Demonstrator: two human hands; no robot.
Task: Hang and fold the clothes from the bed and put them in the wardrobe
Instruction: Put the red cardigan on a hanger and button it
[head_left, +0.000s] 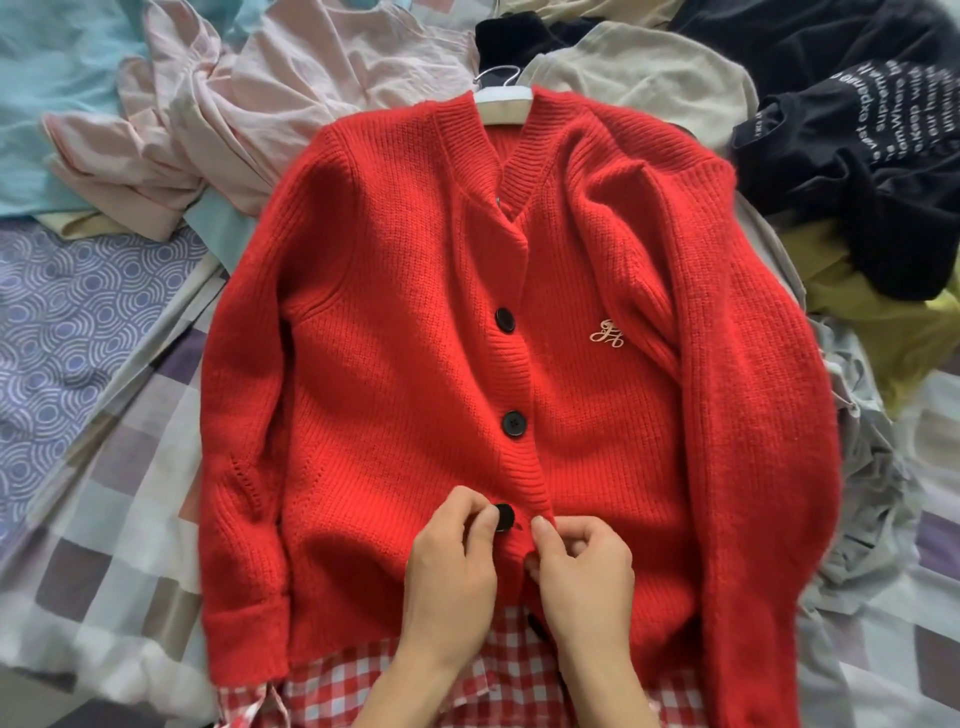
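Cardigan: red cardigan (415, 338) spread flat, front up, in the middle of the bed, white hanger (503, 101) poking out at its neckline.
Left hand: left hand (457, 561) at the cardigan's lower placket, thumb and fingers pinching a black button (503, 517).
Right hand: right hand (582, 566) just beside it, fingers curled, pinching the placket edge.
Hem edge: red gingham shirt (519, 675) showing below the cardigan's hem.
Left edge: bare checked bedsheet (104, 519) along the cardigan's left sleeve, open room there; pink garments (208, 119) crumpled above that shoulder.
Right edge: crowded, with black printed garment (857, 156), mustard garment (872, 312) and grey garment (862, 467) close against the right sleeve.
Top edge: beige garment (649, 83) touching the collar side.
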